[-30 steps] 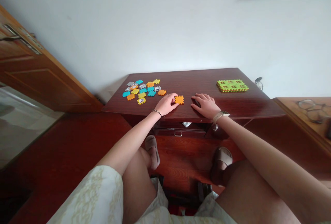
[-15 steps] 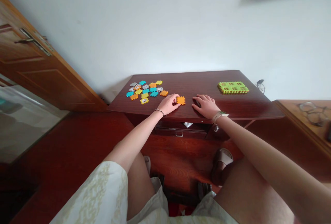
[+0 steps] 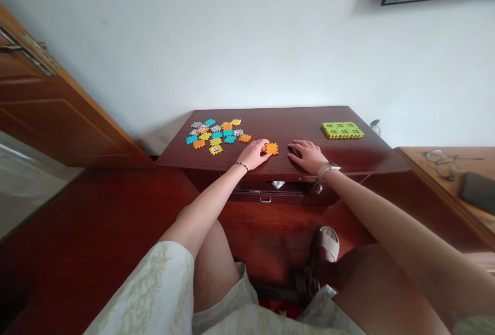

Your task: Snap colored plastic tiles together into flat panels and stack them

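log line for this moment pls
left grip: touching orange tile | right grip: resting on wood table | loose tiles left of hands | green tile panel at right

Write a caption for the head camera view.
Left hand touches an orange interlocking plastic tile beside scattered tiles on a dark wood cabinet; right hand rests nearby.

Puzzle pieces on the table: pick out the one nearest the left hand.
The orange square piece at the fingertips of the left hand. It lies alone, while the other loose pieces sit in a multicoloured pile farther left on the dark wooden table.
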`<action>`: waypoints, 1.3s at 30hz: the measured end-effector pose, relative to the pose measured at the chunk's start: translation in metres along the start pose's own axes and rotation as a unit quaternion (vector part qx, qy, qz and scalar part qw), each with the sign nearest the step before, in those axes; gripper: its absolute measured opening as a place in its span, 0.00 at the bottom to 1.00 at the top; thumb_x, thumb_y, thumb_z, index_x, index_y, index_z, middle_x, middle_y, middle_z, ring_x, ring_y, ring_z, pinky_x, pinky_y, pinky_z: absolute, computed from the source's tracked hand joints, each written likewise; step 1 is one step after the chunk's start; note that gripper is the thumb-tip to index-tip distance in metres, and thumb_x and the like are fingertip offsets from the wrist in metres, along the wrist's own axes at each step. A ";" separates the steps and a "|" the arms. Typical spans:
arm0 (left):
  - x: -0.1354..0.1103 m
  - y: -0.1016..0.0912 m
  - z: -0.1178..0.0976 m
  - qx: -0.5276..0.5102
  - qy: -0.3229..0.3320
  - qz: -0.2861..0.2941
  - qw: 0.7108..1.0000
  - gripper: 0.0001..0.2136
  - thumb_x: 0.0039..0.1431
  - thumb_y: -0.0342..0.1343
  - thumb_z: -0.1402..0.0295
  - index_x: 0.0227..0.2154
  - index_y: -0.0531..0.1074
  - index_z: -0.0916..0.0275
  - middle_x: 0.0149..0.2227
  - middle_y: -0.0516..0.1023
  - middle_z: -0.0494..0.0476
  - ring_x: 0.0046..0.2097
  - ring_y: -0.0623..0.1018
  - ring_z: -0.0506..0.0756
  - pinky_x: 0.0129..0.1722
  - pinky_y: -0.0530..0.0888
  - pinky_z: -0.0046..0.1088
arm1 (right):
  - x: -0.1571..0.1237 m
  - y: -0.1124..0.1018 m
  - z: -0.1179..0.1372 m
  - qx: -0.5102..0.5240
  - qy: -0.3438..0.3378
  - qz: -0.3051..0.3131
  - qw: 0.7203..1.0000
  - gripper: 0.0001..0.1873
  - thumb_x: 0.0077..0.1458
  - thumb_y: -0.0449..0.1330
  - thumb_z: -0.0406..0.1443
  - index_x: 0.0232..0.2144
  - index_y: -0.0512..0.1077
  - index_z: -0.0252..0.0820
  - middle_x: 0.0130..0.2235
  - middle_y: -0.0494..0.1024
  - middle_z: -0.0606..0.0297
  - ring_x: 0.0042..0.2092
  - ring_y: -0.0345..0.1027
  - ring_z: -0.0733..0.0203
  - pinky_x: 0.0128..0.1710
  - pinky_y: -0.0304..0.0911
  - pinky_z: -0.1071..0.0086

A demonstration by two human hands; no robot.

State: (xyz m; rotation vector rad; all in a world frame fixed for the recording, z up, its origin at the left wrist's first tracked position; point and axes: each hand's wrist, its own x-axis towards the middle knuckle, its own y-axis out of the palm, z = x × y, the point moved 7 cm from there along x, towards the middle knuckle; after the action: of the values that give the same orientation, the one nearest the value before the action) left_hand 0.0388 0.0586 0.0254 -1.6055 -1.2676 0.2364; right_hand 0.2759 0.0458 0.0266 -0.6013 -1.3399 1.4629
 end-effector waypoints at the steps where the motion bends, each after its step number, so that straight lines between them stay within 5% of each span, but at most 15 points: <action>1: 0.000 0.000 0.000 -0.002 0.002 -0.001 1.000 0.19 0.68 0.65 0.68 0.59 0.72 0.59 0.45 0.80 0.57 0.48 0.79 0.59 0.56 0.77 0.38 | 0.000 0.000 0.000 0.000 0.000 0.001 1.000 0.32 0.73 0.53 0.56 0.68 0.75 0.50 0.73 0.72 0.52 0.73 0.61 0.36 0.71 0.58 0.35; 22: -0.011 -0.005 -0.011 0.012 -0.012 0.009 1.000 0.23 0.70 0.66 0.68 0.64 0.69 0.56 0.57 0.82 0.63 0.54 0.82 0.62 0.58 0.79 0.42 | 0.004 0.005 -0.002 0.021 0.000 -0.012 1.000 0.30 0.71 0.57 0.52 0.67 0.75 0.47 0.71 0.74 0.51 0.73 0.63 0.35 0.73 0.59 0.38; 30: -0.011 -0.007 -0.016 0.029 -0.010 0.021 0.999 0.20 0.72 0.63 0.68 0.63 0.68 0.53 0.53 0.82 0.61 0.55 0.81 0.65 0.57 0.80 0.46 | 0.014 0.012 0.047 0.111 -0.095 0.022 0.989 0.37 0.71 0.60 0.50 0.76 0.62 0.47 0.69 0.75 0.50 0.71 0.68 0.39 0.72 0.64 0.44; 39: -0.013 -0.010 -0.024 0.038 0.000 0.045 0.998 0.28 0.72 0.66 0.68 0.69 0.63 0.53 0.52 0.80 0.59 0.54 0.80 0.64 0.56 0.81 0.48 | 0.019 0.015 0.050 0.177 -0.078 -0.018 0.981 0.25 0.74 0.60 0.43 0.70 0.68 0.52 0.63 0.80 0.53 0.66 0.73 0.40 0.67 0.69 0.40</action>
State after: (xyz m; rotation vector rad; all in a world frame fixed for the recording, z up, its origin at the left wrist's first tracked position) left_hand 0.0433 0.0335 0.0393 -1.5987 -1.1729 0.3369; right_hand 0.2207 0.0441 0.0306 -0.2339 -1.1611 1.6963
